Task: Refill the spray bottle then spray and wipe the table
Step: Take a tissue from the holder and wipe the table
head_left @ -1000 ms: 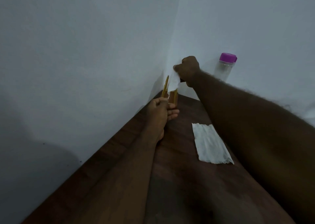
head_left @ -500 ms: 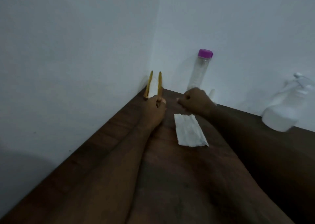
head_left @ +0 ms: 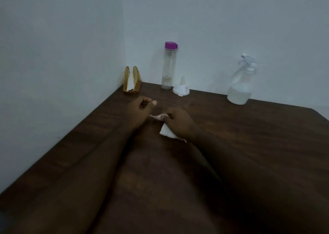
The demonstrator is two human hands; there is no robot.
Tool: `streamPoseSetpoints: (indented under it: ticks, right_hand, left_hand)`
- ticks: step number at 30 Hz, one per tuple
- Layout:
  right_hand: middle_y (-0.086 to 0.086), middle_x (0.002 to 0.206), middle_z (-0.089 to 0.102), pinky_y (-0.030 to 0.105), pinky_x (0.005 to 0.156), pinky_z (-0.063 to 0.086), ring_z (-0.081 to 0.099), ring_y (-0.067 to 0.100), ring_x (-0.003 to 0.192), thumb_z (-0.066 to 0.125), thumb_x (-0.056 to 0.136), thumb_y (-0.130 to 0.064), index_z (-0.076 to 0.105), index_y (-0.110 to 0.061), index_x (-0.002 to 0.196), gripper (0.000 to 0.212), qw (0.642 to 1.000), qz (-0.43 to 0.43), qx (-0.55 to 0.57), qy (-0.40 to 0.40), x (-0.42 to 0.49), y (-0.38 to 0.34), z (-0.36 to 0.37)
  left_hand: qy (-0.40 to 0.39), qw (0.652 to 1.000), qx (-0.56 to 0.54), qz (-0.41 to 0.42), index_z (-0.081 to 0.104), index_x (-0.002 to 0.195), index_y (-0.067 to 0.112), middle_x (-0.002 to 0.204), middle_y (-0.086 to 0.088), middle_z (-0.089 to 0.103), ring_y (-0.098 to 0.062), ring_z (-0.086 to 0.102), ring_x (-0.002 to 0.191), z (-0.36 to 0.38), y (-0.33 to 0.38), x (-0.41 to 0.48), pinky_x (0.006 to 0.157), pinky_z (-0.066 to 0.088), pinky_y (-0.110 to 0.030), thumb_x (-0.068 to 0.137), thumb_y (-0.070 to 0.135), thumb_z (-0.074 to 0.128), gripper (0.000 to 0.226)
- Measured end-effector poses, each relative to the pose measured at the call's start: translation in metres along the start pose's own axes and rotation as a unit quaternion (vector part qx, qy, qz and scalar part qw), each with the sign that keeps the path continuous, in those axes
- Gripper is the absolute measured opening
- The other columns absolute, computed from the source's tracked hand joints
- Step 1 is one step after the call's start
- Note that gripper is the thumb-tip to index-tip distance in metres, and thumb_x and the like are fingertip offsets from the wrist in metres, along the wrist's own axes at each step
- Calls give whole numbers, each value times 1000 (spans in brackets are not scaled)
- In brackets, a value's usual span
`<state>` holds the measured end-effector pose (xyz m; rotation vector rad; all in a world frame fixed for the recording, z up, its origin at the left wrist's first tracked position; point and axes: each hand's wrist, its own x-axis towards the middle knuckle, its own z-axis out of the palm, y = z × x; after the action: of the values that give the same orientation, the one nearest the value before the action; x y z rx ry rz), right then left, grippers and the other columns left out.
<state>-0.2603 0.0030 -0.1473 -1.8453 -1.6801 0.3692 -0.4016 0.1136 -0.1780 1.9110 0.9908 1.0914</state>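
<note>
A white paper napkin [head_left: 166, 133] lies on the dark wooden table [head_left: 249, 153], mostly under my right hand [head_left: 178, 121], whose fingers pinch its far edge. My left hand [head_left: 140, 106] hovers just left of it, fingers curled, holding nothing I can see. A white spray bottle [head_left: 242, 84] with liquid in its base stands at the back right against the wall. A clear water bottle [head_left: 168, 68] with a purple cap stands at the back, and a small white funnel [head_left: 181, 88] rests upside down beside it.
A golden napkin holder [head_left: 132, 80] with a napkin in it sits in the corner where the two white walls meet. The table's left edge runs along the left wall.
My left hand has let go of the napkin holder and pulled back. My right hand has come down onto the napkin on the table. The view has widened to show the spray bottle and funnel.
</note>
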Motion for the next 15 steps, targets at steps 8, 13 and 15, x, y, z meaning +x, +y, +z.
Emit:
streamPoseSetpoints:
  ticks: [8,13,15]
  right_hand:
    - [6,87,73,25,62,58,72,15,74,58,97,-32,67,-8,99,26,850,195,488,31,-92,29,-82]
    - [16,101,73,35,75,59,71,22,87,73,86,-18,66,-4,108,26,900,218,378,22,-161,61,-122]
    - [11,99,74,36,78,59,71,21,88,73,84,-7,67,-10,105,22,920,236,310,49,-186,75,-136]
  left_hand:
    - [-268,915,-293,-64,76,100,13,101,-9,75,-21,72,94,63,76,-50,70,56,-23,82,39,75,32]
    - [-271,940,-203,-40,70,100,0,95,-16,74,-24,71,84,119,119,-85,73,57,-37,89,19,70,22]
    - [-274,946,-172,-31,70,98,1,91,-14,74,-20,70,77,143,135,-104,66,57,-33,89,20,70,21]
